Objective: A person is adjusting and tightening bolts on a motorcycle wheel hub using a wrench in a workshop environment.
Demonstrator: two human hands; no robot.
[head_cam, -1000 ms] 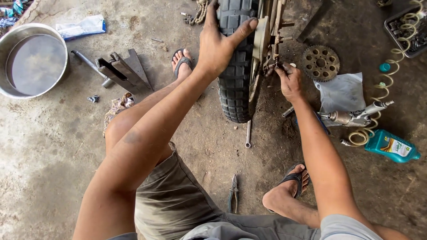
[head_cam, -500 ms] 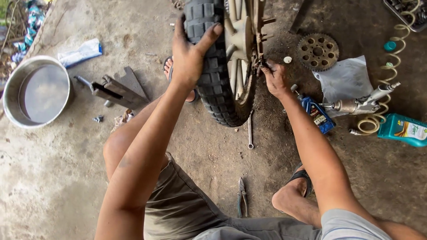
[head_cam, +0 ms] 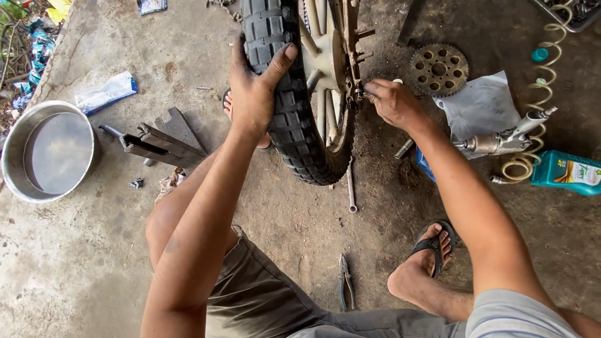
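Standing upright on stained concrete floor (head_cam: 94,263): knobby black motorcycle wheel (head_cam: 294,119), pale spokes, rusty hub. Gripping the tread from above, left hand (head_cam: 253,94), thumb spread across the knobs. Pinching at a hub bolt, right hand (head_cam: 391,100), fingers pressed together. Lying nearby: sprocket (head_cam: 439,69), pliers (head_cam: 345,281), metal basin (head_cam: 12,156).

1. The motorcycle wheel (head_cam: 300,94) stands upright on the concrete floor (head_cam: 94,269), between the left hand (head_cam: 253,94) on its tread and the right hand (head_cam: 391,100) at its hub.
2. A metal basin (head_cam: 47,150) sits far left, with a steel bracket (head_cam: 156,145) between it and the wheel.
3. A sprocket (head_cam: 439,69) lies right of the wheel.
4. Pliers (head_cam: 345,281) lie nearer the person, between the legs.
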